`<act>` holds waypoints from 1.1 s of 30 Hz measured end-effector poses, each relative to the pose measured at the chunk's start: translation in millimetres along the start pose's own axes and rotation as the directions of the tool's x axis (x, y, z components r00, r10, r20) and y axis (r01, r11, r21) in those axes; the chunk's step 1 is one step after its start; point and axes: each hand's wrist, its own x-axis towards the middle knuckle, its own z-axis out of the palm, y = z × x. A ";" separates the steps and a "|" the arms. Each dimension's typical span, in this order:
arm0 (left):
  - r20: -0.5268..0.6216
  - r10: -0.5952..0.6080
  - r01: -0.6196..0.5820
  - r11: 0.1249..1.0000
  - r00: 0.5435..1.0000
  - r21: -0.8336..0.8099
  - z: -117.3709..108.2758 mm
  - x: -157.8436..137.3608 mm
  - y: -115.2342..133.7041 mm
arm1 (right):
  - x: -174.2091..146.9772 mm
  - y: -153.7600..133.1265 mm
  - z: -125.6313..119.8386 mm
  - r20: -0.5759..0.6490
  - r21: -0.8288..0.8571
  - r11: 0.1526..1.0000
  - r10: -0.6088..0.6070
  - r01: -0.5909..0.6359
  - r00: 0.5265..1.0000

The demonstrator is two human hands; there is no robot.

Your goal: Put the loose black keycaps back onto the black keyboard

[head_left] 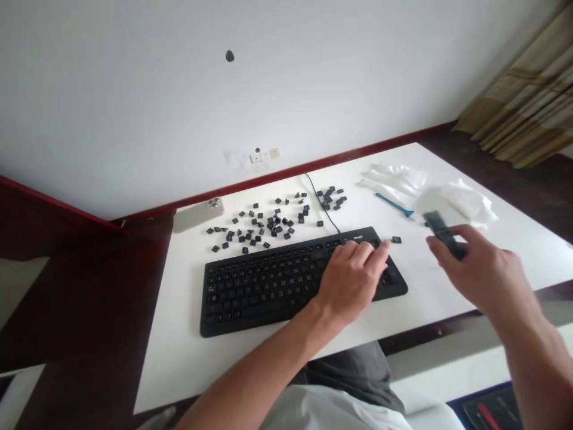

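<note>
The black keyboard [268, 280] lies at a slant on the white table. My left hand [353, 272] rests palm down over its right part, with bent fingers on the keys near the upper edge. A small loose black keycap [396, 239] sits just right of those fingertips. Raised over the table to the right, my right hand [481, 263] is closed around a short dark tool [441, 230]. Motion smears the tool, a blunt rectangular end pointing up and left; its exact kind cannot be made out. Many loose black keycaps [273, 224] are scattered behind the keyboard.
A thin teal tool [394, 205] and crumpled clear plastic bags [398, 182] lie at the back right. A phone [199, 215] is at the back left. The keyboard's cable [322, 203] runs off the far edge towards the wall. Near my lap is the table's front edge [430, 322].
</note>
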 end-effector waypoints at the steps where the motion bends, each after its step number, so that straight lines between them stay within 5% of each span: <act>1: -0.016 -0.028 0.027 0.998 0.999 -0.057 -5.2 1.9 -5.7 | 9.0 7.0 -1.8 0.072 -0.071 0.997 -0.025 0.030 0.997; 5: -0.021 -0.300 0.285 0.924 0.954 -0.257 -33.0 12.3 -42.4 | 32.6 22.1 6.2 0.128 -0.158 0.968 -0.177 0.196 0.976; 13: 0.003 -0.389 0.386 0.914 0.921 -0.122 -57.9 8.3 -114.6 | 53.1 34.2 24.6 0.057 0.021 0.910 -0.415 0.414 0.908; 22: 0.057 -0.383 0.387 0.919 0.922 -0.074 -47.5 1.1 -121.1 | 28.1 15.3 3.2 -0.030 0.015 0.911 -0.412 0.412 0.911; 28: 0.047 -0.377 0.378 0.926 0.925 0.002 -46.5 3.2 -122.2 | 12.3 11.7 18.8 0.023 0.133 0.829 -0.550 0.543 0.835; 33: 0.034 -0.366 0.365 0.931 0.930 0.034 -45.9 3.4 -122.3 | 11.1 17.0 26.3 0.025 0.152 0.830 -0.546 0.536 0.838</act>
